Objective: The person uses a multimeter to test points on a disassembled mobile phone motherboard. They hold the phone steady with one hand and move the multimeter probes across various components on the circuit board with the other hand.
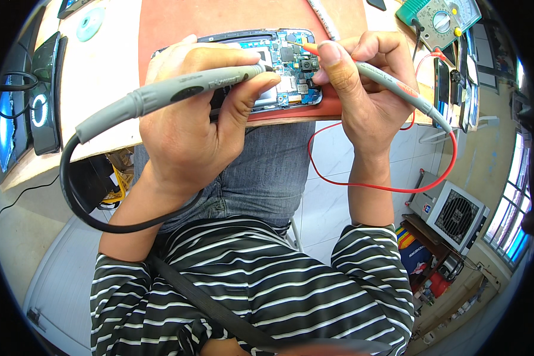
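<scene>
- My left hand (190,124) pinches a grey pen-shaped probe (171,89), tip hidden; my right hand (368,89) pinches a red-leaded probe (391,85).
- Opened phone (287,54): between both hands' fingertips.
- I'd brace both hands, touch single contacts; slipping could bridge neighbours.
</scene>
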`<state>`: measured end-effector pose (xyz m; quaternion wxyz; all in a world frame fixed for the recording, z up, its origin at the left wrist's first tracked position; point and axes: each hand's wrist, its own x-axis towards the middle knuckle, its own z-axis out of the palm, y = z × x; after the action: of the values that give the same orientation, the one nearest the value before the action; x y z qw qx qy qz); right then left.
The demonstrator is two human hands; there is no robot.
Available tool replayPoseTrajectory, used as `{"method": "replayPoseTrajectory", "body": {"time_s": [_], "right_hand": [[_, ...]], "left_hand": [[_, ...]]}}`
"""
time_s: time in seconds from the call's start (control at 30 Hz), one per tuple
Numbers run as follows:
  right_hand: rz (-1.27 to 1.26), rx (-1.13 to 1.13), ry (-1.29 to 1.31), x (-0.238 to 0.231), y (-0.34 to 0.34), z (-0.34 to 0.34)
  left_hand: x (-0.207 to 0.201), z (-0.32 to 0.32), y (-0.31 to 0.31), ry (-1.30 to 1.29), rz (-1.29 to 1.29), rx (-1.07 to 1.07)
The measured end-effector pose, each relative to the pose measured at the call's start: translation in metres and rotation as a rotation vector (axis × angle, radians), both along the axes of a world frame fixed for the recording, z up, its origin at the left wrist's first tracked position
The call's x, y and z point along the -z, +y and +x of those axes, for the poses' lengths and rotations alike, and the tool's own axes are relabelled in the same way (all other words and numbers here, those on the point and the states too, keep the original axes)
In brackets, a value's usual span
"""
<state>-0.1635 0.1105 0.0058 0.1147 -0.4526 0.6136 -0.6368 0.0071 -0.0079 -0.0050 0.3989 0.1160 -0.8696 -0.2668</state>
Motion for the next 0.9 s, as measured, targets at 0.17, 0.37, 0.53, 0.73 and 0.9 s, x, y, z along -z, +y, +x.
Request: {"method": "replayPoseTrajectory", "body": {"time_s": [0.17, 0.37, 0.53, 0.73, 0.9], "right_hand": [[0.006, 0.000, 0.003, 0.001, 0.001, -0.001], [-0.066, 0.026, 0.035, -0.005, -0.002, 0.005], [0.041, 0.015, -0.004, -0.011, -0.003, 0.012], [0.003, 0.057, -0.118, -0.006, -0.008, 0.016], [0.027, 0.056, -0.126, -0.008, -0.007, 0.016]], "left_hand": [[-0.001, 0.000, 0.000, 0.001, 0.009, 0.008], [0.000, 0.000, 0.001, 0.005, 0.010, 0.004], [0.000, -0.002, 0.001, 0.017, 0.012, -0.016], [0.000, -0.001, 0.001, 0.000, 0.007, -0.016], [0.001, -0.001, 0.001, 0.001, 0.003, -0.012]]}}
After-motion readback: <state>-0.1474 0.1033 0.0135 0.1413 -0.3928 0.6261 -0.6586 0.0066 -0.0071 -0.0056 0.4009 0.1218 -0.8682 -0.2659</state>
